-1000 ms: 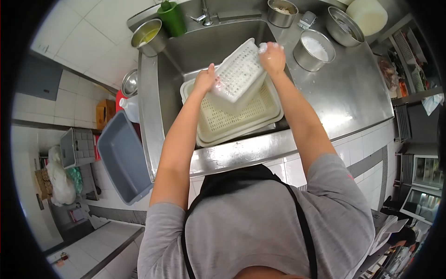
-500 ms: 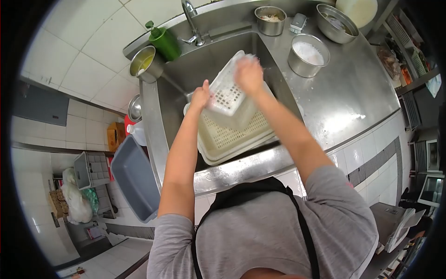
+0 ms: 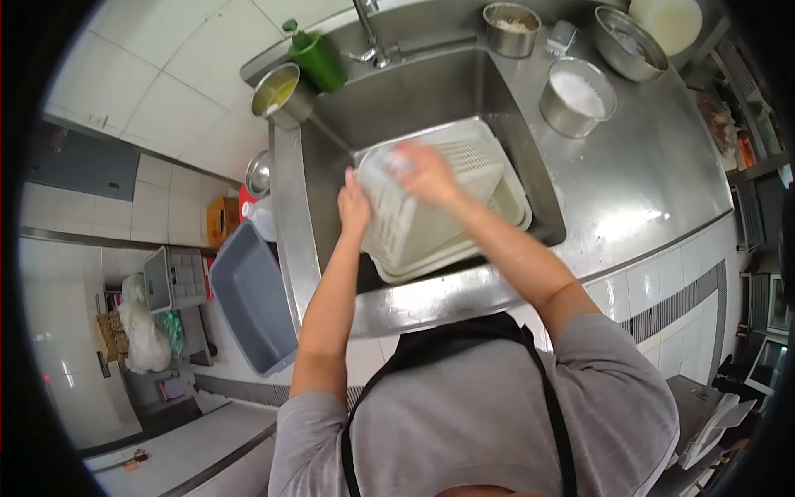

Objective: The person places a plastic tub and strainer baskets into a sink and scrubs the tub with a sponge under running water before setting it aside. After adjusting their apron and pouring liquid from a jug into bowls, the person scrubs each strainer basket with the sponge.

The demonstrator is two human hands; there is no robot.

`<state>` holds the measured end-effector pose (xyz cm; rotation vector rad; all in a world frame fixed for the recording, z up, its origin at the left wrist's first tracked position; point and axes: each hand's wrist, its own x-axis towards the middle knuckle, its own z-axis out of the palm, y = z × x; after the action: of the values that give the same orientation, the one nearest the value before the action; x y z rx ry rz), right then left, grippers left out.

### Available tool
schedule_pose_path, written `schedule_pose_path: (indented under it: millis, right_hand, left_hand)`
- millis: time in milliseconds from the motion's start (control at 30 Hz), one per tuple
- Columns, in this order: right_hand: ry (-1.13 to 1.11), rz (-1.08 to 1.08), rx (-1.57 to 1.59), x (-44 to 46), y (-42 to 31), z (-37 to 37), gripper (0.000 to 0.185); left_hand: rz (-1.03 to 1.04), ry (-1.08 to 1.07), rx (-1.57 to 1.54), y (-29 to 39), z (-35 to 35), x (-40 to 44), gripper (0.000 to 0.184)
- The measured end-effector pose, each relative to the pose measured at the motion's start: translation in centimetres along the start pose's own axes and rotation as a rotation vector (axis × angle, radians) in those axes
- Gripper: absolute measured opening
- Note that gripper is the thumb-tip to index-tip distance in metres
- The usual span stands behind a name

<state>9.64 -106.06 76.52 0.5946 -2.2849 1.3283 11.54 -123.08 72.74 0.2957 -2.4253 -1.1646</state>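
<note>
A white perforated basket (image 3: 389, 217) is tilted up on its side in the steel sink (image 3: 414, 87). My left hand (image 3: 354, 205) grips its left edge, thumb upward. Against the upper part of the basket, my right hand (image 3: 424, 172) is closed on a whitish scrubbing pad, blurred by motion. Beneath lies a larger cream perforated tray (image 3: 515, 199) on the sink floor, partly covered by the basket and my right forearm.
Left of the faucet (image 3: 369, 37) are a green pump bottle (image 3: 317, 62) and a steel pot with yellow liquid (image 3: 281, 95). Steel bowls (image 3: 577, 98) and a brush (image 3: 561, 38) stand on the right counter. A grey tub (image 3: 252, 298) is at the left.
The basket has turned from a raised slant to a side-on tilt, lower in the sink. My right hand has moved left across it with the pad.
</note>
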Motion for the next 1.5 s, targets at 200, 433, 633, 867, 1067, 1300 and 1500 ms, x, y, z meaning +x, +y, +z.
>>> schedule_pose_path:
  millis: [200, 433, 633, 867, 1067, 1300, 1500]
  right_hand:
    - [-0.22, -0.039, -0.422, -4.4, 6.2, 0.2, 0.021]
    - [0.04, -0.006, -0.645, -6.7, 8.8, -0.4, 0.026]
    - [-0.435, -0.326, -0.367, -5.7, 8.0, 1.7, 0.025]
    - [0.054, -0.066, -1.021, -5.5, 10.5, 3.0, 0.029]
    - [-0.367, -0.454, -0.288, -7.0, 5.4, 4.4, 0.027]
    - [0.028, -0.011, -0.873, -1.6, 12.7, 1.8, 0.03]
    - [-0.081, -0.277, -0.62, -5.2, 8.6, 1.1, 0.031]
  left_hand:
    - [-0.159, -0.251, -0.144, -1.9, 0.7, -3.1, 0.064]
    - [-0.27, -0.151, 0.059, -4.2, 2.7, -5.4, 0.063]
    - [-0.244, -0.29, 0.079, -5.7, 2.5, -2.5, 0.06]
    - [-0.196, -0.229, 0.114, -5.8, 3.1, -1.8, 0.06]
    - [-0.462, -0.399, -0.116, -7.0, 2.4, -1.3, 0.061]
    - [-0.361, -0.466, 0.252, -2.6, 2.2, -0.6, 0.068]
    - [-0.133, -0.496, 0.51, 3.1, 4.4, -0.4, 0.066]
